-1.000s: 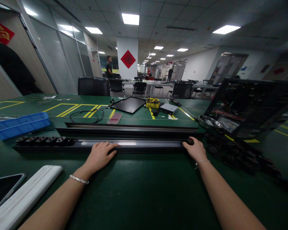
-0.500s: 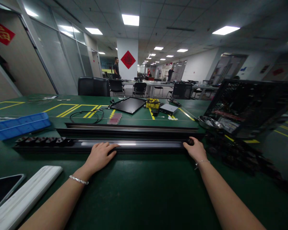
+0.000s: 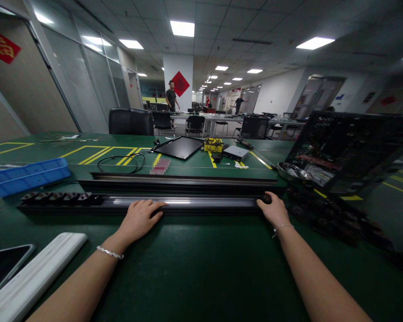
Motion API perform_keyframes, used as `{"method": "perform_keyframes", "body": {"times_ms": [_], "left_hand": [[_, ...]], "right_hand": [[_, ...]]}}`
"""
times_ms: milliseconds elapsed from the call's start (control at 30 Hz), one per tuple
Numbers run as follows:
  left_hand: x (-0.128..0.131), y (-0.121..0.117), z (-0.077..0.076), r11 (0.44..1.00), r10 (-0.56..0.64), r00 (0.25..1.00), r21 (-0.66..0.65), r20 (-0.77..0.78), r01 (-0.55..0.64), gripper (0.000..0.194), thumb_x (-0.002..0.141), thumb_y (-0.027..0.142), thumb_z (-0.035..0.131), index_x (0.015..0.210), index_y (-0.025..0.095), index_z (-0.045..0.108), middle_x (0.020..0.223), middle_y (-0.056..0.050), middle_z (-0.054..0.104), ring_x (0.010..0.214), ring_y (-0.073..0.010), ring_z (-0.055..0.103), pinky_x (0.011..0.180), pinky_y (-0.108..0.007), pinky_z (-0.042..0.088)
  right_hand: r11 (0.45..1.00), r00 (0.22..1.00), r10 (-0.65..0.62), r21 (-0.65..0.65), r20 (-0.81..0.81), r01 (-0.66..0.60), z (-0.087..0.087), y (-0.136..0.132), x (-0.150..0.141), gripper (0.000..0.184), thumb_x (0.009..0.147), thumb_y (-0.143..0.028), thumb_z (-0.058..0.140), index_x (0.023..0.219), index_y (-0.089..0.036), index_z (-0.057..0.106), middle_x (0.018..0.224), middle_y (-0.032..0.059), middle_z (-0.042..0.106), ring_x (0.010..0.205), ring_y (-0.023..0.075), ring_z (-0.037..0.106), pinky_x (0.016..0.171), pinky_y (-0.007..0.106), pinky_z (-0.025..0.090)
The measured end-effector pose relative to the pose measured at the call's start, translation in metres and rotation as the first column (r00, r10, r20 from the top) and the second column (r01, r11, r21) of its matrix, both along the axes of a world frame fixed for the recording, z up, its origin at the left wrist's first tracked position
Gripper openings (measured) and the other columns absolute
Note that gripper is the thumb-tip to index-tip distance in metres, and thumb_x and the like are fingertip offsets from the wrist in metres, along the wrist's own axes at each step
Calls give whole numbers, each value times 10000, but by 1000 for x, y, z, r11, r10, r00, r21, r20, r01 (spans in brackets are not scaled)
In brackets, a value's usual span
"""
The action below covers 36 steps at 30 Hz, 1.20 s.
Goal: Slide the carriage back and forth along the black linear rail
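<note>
The black metal rail (image 3: pixel 188 202) lies on the green bench (image 3: pixel 195 273), left hand (image 3: pixel 140 219) fingers flat on top, right hand (image 3: pixel 273 209) fingers curled over its end; uneven pressure risks rolling it against the second rail (image 3: pixel 184 181).

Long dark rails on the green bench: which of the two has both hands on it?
The nearer rail, with a row of dark fittings at its left end, lies under the left hand and right hand; the farther rail sits behind it, untouched.
</note>
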<state>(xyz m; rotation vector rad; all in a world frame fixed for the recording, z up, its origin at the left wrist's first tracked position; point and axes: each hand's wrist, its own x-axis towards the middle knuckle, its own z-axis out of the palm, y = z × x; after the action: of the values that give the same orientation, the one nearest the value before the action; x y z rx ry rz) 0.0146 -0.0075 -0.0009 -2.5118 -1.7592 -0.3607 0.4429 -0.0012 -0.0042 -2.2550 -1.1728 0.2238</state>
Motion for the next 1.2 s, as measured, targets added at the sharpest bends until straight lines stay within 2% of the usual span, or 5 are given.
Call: {"method": "perform_keyframes", "body": {"times_ms": [900, 1200], "left_hand": [[-1, 1, -1, 1000, -7, 1000, -18, 5, 7, 361, 871, 394, 401, 1194, 330, 550, 912, -24, 617, 922, -205, 544, 855, -370, 329], [0, 0, -1, 1000, -3, 1000, -1, 7, 3, 359, 868, 394, 404, 1187, 333, 557, 899, -23, 619, 903, -202, 546, 850, -366, 332]], "right_hand": [[999, 1000, -3, 34, 20, 2, -5, 1, 4, 582, 716, -456, 513, 1240, -205, 480, 1186, 137, 527, 1034, 282, 550, 870, 388, 427], [998, 1000, -11, 59, 13, 10, -6, 1, 5, 556, 718, -428, 510, 1229, -211, 476, 1150, 113, 552, 1014, 260, 555, 851, 361, 427]]}}
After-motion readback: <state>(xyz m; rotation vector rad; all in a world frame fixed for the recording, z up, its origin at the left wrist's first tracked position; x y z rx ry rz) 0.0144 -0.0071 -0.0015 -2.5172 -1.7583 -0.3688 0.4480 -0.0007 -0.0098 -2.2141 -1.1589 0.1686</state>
